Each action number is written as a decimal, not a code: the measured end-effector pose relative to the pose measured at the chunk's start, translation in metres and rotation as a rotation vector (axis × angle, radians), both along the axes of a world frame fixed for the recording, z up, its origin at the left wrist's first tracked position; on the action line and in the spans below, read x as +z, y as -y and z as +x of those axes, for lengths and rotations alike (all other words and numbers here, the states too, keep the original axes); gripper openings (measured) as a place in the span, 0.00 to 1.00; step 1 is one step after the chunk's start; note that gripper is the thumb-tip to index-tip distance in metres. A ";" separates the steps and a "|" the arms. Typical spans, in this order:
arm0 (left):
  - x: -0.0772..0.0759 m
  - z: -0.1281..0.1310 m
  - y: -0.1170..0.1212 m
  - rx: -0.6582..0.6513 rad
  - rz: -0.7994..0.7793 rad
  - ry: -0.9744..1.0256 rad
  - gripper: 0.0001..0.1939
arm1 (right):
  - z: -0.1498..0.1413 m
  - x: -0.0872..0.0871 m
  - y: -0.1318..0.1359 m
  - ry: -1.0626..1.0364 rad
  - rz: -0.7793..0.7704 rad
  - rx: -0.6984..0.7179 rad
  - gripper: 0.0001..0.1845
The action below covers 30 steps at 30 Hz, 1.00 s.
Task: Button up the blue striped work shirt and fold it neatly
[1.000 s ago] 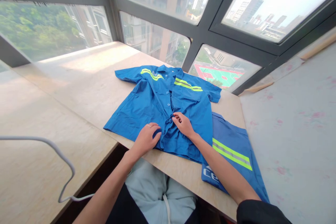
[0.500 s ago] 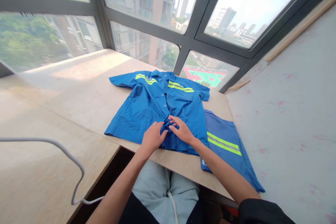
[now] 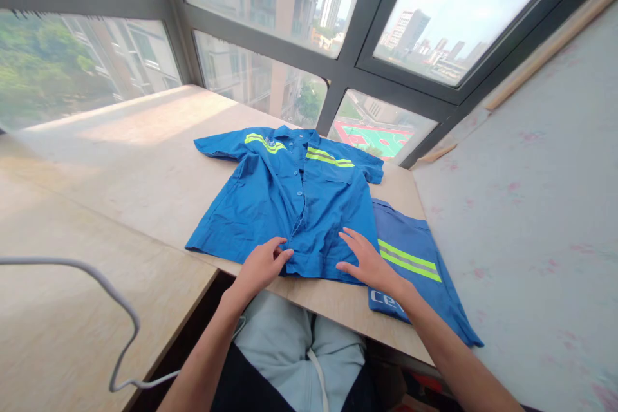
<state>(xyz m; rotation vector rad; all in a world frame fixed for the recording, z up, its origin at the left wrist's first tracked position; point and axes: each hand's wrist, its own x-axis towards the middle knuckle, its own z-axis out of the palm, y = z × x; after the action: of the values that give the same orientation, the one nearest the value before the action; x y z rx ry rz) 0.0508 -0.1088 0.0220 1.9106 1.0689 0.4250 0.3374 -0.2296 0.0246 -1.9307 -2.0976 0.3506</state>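
A blue short-sleeved work shirt [image 3: 270, 199] with neon yellow stripes lies flat, front up, on a light wooden table [image 3: 145, 167]. My left hand [image 3: 261, 264] rests on the shirt's bottom hem, left of the button placket, thumb and fingers pinching the hem. My right hand [image 3: 369, 261] lies flat with fingers spread on the shirt's lower right part, holding nothing.
A second folded blue garment [image 3: 420, 270] with yellow-grey stripes and white lettering lies right of the shirt. A white cable [image 3: 120, 309] loops over the lower left surface. Big dark-framed windows [image 3: 347, 71] stand behind the table; a pale speckled wall [image 3: 531, 206] rises on the right.
Both hands have left the button placket at the shirt's middle and moved down to the hem. My right hand has gone from pinching to flat and spread.
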 end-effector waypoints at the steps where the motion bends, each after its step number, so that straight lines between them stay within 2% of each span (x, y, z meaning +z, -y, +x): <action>1: 0.001 -0.004 0.001 -0.026 0.114 -0.048 0.21 | 0.005 0.001 0.008 0.041 -0.031 0.006 0.43; 3: 0.002 -0.015 0.002 -0.073 0.310 -0.140 0.22 | 0.012 0.004 0.023 0.110 -0.069 0.029 0.48; 5: -0.001 -0.027 0.000 -0.140 0.409 -0.243 0.27 | 0.017 0.007 0.034 0.158 -0.056 0.047 0.45; 7: -0.005 -0.038 -0.004 -0.206 0.438 -0.331 0.31 | 0.020 0.010 0.040 0.189 -0.006 0.049 0.37; 8: -0.006 -0.042 -0.007 -0.221 0.448 -0.357 0.30 | 0.021 0.011 0.042 0.203 0.021 0.046 0.33; 11: -0.006 -0.050 -0.016 -0.210 0.492 -0.381 0.21 | 0.021 0.012 0.047 0.243 0.060 0.043 0.28; 16: 0.008 -0.054 -0.020 -0.260 0.513 -0.440 0.17 | 0.017 0.010 0.057 0.239 0.027 0.063 0.31; 19: 0.019 -0.051 -0.018 -0.282 0.516 -0.527 0.15 | 0.018 0.011 0.058 0.200 0.072 0.016 0.16; 21: 0.024 -0.047 -0.017 -0.284 0.500 -0.580 0.14 | 0.020 0.013 0.059 0.185 0.095 -0.004 0.11; 23: 0.027 -0.044 -0.016 -0.259 0.481 -0.589 0.14 | 0.023 0.013 0.061 0.180 0.078 -0.002 0.12; 27: 0.035 -0.050 -0.012 -0.128 0.450 -0.519 0.11 | 0.028 0.011 0.067 0.180 -0.005 0.001 0.24; 30: 0.050 -0.061 -0.002 0.073 0.497 -0.479 0.12 | 0.029 0.009 0.068 0.167 0.015 -0.008 0.18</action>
<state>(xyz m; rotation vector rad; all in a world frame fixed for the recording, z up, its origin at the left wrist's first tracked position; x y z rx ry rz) -0.0104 -0.1064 0.0723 2.5007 1.4436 0.2952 0.3661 -0.2978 0.0340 -2.0227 -2.1862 0.1772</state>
